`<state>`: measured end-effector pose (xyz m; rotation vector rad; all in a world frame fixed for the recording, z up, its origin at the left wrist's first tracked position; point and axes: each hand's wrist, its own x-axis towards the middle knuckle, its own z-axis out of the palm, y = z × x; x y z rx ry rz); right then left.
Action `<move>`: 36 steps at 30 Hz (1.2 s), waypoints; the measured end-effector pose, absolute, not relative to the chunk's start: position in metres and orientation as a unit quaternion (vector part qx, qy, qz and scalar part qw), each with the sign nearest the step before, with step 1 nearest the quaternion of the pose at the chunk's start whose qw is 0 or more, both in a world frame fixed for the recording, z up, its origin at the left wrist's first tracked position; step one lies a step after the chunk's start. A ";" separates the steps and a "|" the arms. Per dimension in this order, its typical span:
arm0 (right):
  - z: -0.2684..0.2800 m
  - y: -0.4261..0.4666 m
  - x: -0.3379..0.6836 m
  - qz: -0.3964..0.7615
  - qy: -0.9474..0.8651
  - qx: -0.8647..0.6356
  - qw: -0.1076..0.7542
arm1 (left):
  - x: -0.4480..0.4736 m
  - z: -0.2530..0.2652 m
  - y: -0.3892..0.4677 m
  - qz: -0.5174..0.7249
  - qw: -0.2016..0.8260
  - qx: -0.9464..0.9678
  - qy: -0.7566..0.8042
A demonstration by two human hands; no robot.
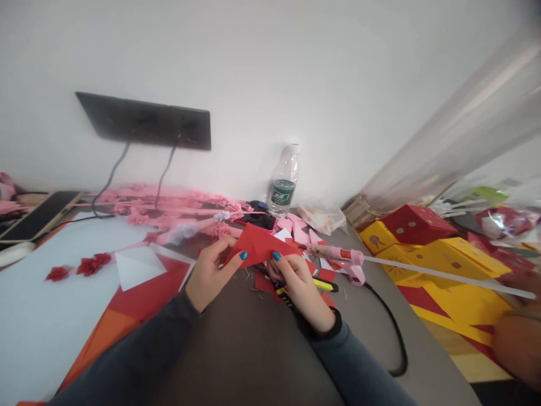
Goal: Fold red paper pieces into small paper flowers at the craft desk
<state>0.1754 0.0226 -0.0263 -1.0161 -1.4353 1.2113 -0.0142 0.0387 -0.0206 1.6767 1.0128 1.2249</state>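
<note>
Over the table (236, 338), the red paper (256, 243) is pinched by the fingers of the left hand (213, 272) and right hand (303, 282), seemingly only partly shaped; pink flowers (137, 214), apparently finished, are laid behind, while loose scraps (299, 233) seem unworked.

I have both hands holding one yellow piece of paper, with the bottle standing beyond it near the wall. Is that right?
Not quite: the head view shows the paper is red, not yellow. The left hand and right hand do both hold it, and the bottle stands beyond, near the wall.
</note>
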 end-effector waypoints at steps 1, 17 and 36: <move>-0.025 0.023 0.174 0.495 -0.569 -0.414 0.510 | -0.015 -0.023 0.040 0.494 0.374 0.675 0.401; -0.012 0.020 0.169 0.644 -0.375 -0.312 0.590 | -0.017 -0.019 0.037 0.560 0.071 0.750 0.345; -0.020 0.028 0.174 0.539 -0.478 -0.425 0.548 | -0.011 -0.016 0.035 0.402 0.386 0.699 0.447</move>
